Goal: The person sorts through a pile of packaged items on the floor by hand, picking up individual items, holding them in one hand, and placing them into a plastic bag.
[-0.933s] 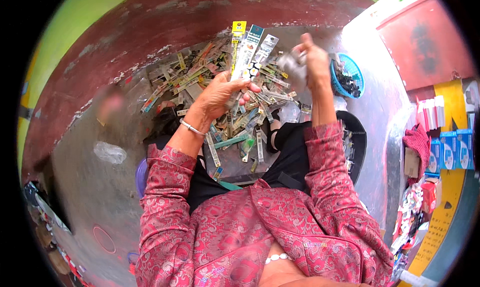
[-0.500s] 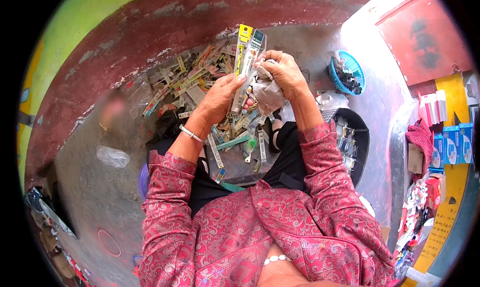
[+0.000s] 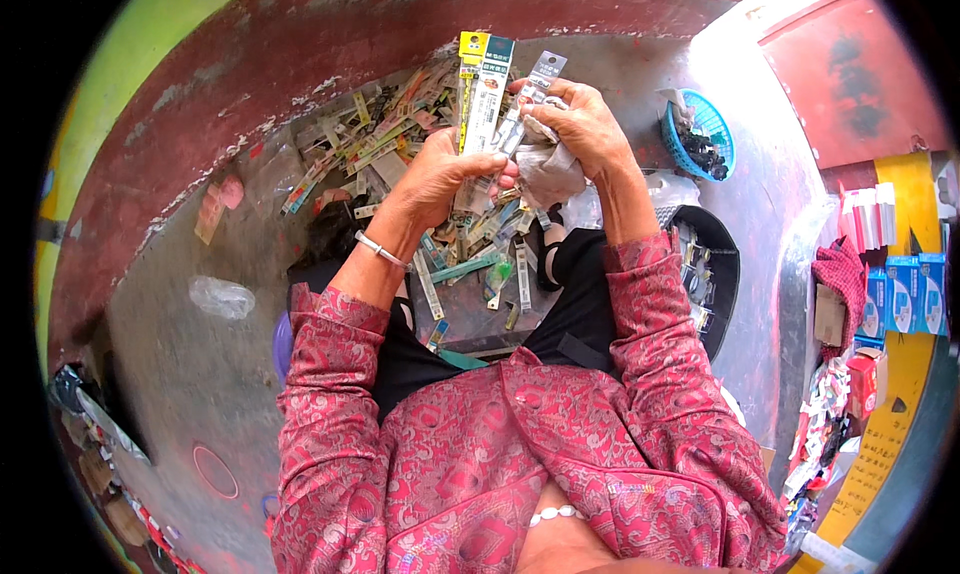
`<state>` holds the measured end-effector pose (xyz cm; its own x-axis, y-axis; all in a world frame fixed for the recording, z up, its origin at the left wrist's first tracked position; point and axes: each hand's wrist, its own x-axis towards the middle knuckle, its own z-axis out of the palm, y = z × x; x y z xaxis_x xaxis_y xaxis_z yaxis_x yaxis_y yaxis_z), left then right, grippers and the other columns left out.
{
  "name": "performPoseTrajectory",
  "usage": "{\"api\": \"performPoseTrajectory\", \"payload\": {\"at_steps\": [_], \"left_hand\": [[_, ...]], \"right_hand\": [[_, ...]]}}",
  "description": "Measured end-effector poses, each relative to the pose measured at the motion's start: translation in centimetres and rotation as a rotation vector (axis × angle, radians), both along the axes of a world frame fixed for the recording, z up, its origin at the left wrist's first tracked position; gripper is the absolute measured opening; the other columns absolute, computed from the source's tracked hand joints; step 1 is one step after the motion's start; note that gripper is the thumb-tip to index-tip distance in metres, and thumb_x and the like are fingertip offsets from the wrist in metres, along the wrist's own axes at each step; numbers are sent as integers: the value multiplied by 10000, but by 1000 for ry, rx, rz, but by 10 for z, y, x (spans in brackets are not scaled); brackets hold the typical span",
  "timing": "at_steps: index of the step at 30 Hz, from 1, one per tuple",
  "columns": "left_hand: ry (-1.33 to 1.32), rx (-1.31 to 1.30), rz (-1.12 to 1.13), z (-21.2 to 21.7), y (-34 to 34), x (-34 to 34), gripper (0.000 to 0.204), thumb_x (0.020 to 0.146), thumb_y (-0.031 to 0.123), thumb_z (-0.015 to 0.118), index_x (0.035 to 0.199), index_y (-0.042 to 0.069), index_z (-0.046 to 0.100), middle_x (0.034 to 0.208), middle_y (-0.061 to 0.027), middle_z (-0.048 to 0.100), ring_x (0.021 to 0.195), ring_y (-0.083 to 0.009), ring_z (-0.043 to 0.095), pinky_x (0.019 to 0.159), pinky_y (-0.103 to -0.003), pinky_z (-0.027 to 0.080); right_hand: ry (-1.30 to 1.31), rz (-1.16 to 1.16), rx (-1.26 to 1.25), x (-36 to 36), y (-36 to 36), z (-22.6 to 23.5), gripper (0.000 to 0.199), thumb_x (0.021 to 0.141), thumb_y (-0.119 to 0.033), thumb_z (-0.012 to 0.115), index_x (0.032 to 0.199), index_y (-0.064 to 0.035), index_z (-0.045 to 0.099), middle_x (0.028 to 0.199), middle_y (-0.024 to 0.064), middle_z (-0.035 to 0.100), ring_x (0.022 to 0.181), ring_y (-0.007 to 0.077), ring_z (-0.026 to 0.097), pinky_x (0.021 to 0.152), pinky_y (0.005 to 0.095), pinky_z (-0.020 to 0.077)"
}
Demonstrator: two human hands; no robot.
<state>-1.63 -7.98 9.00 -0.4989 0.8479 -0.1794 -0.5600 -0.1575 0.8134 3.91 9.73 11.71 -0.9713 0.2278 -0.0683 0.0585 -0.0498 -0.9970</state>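
Observation:
My left hand [image 3: 432,182] is closed around the lower part of several slim, flat packets held upright. One has a yellow header [image 3: 473,49]; beside it stands one with a dark green top [image 3: 495,59] and a pale middle. In my right hand [image 3: 592,132] is a crumpled grey-beige cloth [image 3: 550,179]. A third slim packet with a grey hang-hole top [image 3: 545,66] slants between the two hands, with the right fingers against it and the left thumb at its lower end. Below them, a heap of similar slim packets [image 3: 385,144] spreads over the floor.
A blue plastic basket [image 3: 728,134] with dark items stands at the right. A black tub [image 3: 733,284] holding small packets is beside my right leg. Blue boxes [image 3: 903,292] line the right side. A clear plastic bag [image 3: 222,298] lies on the floor at the left.
The grey-topped packet now shows apart from the other two, tilted toward my right hand. Both hands have shifted slightly, and the left-hand packets have moved up and to the left.

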Motion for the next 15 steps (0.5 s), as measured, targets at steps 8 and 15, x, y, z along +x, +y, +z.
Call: {"api": "performPoseTrajectory", "payload": {"at_steps": [8, 15], "left_hand": [[32, -50, 21, -14, 9, 0, 254, 736, 55, 636, 952, -45, 548, 793, -128, 627, 668, -160, 617, 583, -256, 512], [-68, -58, -112, -3, -5, 6, 263, 736, 29, 633, 964, -51, 528, 810, -149, 631, 685, -159, 628, 579, -245, 513]], "right_hand": [[542, -368, 913, 2, -29, 7, 126, 761, -106, 611, 879, -63, 599, 783, 86, 617, 653, 159, 600, 601, 277, 470], [496, -754, 1223, -21, 26, 0, 129, 764, -131, 574, 870, -63, 602, 812, 105, 616, 696, 264, 607, 602, 341, 483]]}}
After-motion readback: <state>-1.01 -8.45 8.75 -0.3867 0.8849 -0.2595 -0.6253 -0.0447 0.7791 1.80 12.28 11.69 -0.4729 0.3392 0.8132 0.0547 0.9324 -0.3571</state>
